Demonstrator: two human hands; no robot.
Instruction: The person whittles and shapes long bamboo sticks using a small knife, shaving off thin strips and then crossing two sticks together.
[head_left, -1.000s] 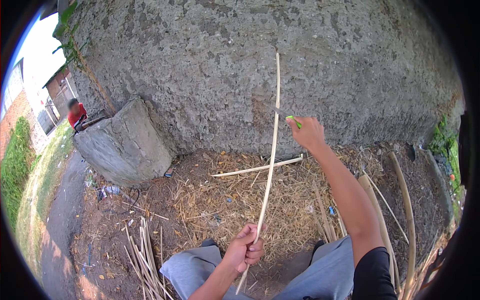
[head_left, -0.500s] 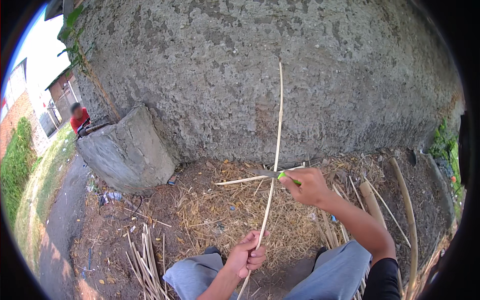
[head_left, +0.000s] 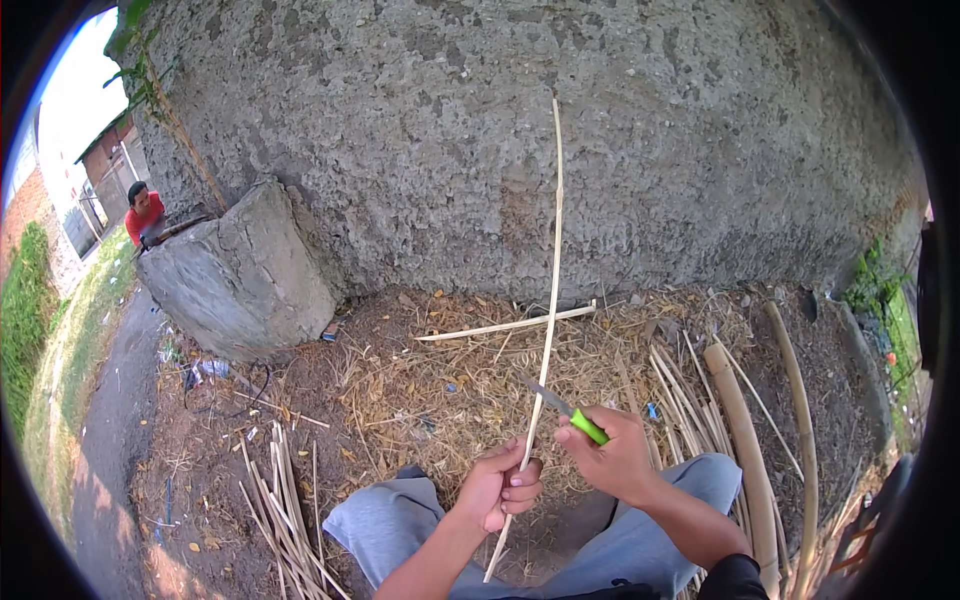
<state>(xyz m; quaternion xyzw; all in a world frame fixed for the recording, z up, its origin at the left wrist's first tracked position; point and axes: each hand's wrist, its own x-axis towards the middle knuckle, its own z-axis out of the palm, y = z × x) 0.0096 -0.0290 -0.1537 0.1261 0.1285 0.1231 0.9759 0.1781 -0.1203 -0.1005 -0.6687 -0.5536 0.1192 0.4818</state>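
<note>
A long, thin, pale bamboo strip [head_left: 556, 240] rises from between my knees, its far end standing before the wall. Around its lower part my left hand [head_left: 502, 484] is closed, the short near end sticking out below. My right hand [head_left: 610, 452] grips a knife by its bright green handle [head_left: 590, 427]. The grey knife blade [head_left: 548, 394] points up and left, crossing or touching the strip just above my left hand. Another pale strip [head_left: 508, 327] lies across the shavings farther out.
Curly shavings [head_left: 440, 385] cover the ground. Bundled strips [head_left: 287, 510] lie left, more strips [head_left: 690, 390] right beside thick bamboo poles [head_left: 745, 450]. A rough wall [head_left: 400, 150] stands ahead, with a concrete block [head_left: 245, 275] at left. A person in red [head_left: 145, 212] is behind the block.
My right hand has drawn the knife down along the strip toward my left hand. My left hand keeps its hold. The view has shifted slightly.
</note>
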